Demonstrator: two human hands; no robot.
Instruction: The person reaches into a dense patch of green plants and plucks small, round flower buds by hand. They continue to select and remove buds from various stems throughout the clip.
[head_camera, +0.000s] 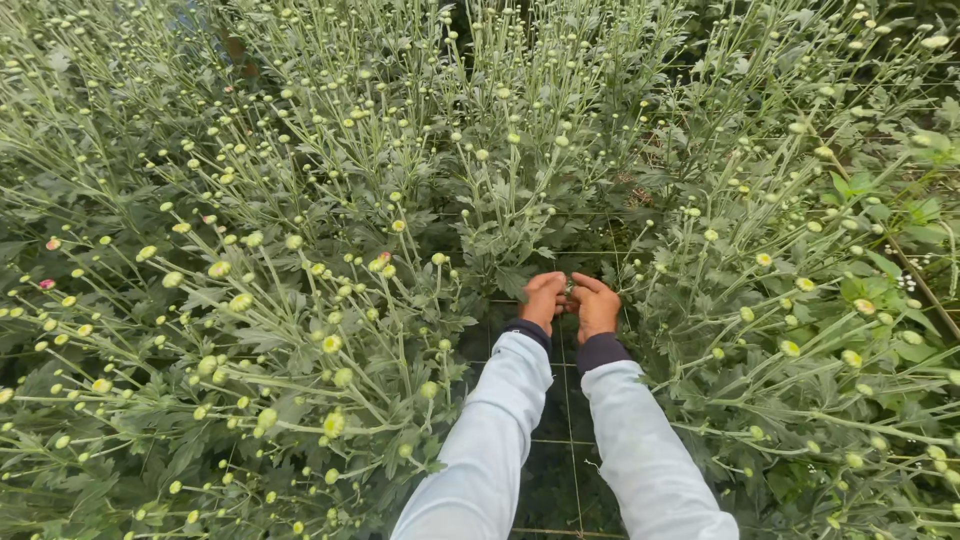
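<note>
Both my arms in pale blue sleeves reach forward into a dense bed of tall green flower plants with small yellow-green buds (330, 343). My left hand (543, 298) and my right hand (596, 304) are pressed together low among the stems, fingers curled around something small between them; what it is stays hidden. A leafy stem cluster (515, 225) rises just beyond the hands.
A thin support net of wire or string (568, 400) runs in squares under my arms. Budded stems crowd in from left (215, 270) and right (800, 285). A few pink buds (47, 283) show at far left. A slanting stick (925, 290) lies at right.
</note>
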